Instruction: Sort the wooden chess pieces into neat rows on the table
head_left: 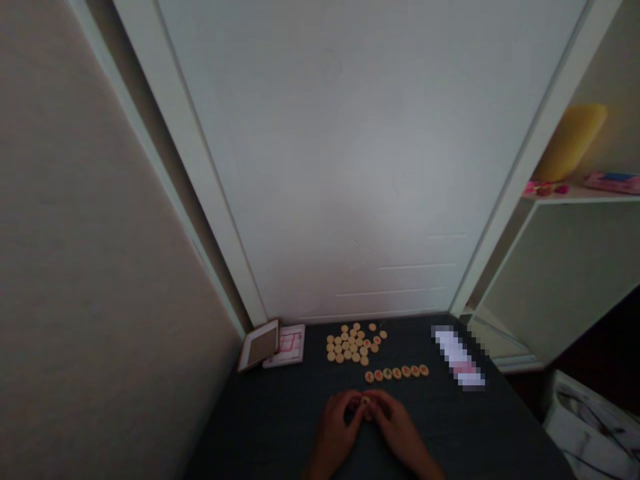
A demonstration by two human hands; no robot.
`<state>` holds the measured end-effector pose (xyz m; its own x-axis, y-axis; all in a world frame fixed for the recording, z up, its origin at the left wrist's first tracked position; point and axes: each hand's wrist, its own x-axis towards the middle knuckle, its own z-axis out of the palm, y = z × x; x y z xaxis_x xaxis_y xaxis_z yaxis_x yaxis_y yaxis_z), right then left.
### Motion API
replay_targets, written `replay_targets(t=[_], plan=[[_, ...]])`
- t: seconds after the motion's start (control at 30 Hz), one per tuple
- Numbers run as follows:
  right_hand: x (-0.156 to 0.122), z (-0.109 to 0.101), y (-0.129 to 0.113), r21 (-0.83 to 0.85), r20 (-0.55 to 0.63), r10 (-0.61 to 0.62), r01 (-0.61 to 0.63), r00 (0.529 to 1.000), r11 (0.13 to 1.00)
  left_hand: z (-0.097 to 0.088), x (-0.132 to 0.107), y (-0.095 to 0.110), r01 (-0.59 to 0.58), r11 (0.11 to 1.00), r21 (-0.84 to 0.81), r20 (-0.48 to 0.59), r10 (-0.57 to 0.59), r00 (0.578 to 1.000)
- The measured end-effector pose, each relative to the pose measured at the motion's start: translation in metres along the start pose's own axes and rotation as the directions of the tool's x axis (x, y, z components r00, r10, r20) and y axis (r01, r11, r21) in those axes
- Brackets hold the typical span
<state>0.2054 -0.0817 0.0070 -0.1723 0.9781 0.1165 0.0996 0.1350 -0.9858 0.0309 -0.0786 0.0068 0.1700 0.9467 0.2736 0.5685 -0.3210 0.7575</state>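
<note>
My left hand (340,420) and my right hand (397,420) meet low on a dark table (280,420), fingers curled together around a small round wooden game piece (366,401). Both hands pinch it between them. Just beyond the hands lies a short row of several round pieces (397,373) with red and dark marks. Farther back sits a loose cluster of several more pale round pieces (353,343).
A brown-framed box lid (259,345) leans at the table's back left beside a folded white and pink sheet (289,346). A blurred white object (457,357) lies at the right. A white door (350,167) stands behind; a shelf (583,193) holds a yellow object.
</note>
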Motion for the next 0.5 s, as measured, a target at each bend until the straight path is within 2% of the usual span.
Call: replay_targets(t=[0.33, 0.5], plan=[[0.0028, 0.0024, 0.0023, 0.047, -0.008, 0.053, -0.053, 0.999, 0.998, -0.0017, 0.0018, -0.0007, 0.014, 0.999, -0.032, -0.024, -0.015, 1.0], [0.0007, 0.0033, 0.0, 0.054, -0.047, 0.026, -0.023, 0.999, 0.998, -0.0062, 0.0014, 0.0019, -0.01, 1.0, -0.028, 0.028, 0.011, 1.0]])
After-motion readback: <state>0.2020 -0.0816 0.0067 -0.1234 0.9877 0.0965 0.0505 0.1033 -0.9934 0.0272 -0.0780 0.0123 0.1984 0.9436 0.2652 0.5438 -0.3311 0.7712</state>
